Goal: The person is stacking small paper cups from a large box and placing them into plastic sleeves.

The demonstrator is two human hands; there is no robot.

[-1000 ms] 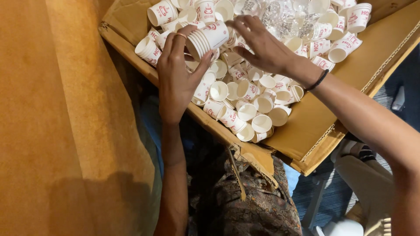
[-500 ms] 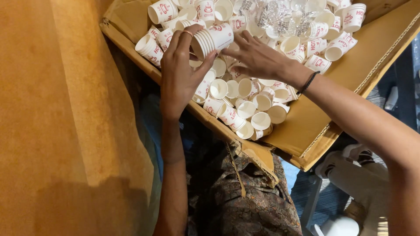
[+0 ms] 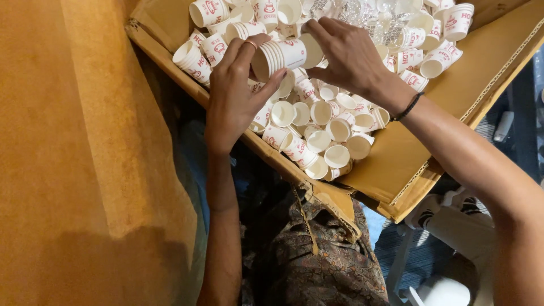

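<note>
Hands meet over the cardboard box [image 3: 487, 73] of loose cups [image 3: 317, 122]: the left hand [image 3: 238, 96] grasps a nested cup stack [image 3: 281, 55] lying left-to-right, its rims facing left; the right hand [image 3: 351, 54] grips the stack's right end.

1. The cardboard box [image 3: 453, 102] is open at the top, so a hand can enter from above.
2. Loose paper cups [image 3: 317, 124] cover most of the box floor and lie close together; little room is between them.
3. A bare strip of cardboard is free at the right side of the cups.
4. A crumpled clear plastic bag [image 3: 368, 17] blocks the far part.
5. The orange wall [image 3: 68, 141] closes the left side.
</note>
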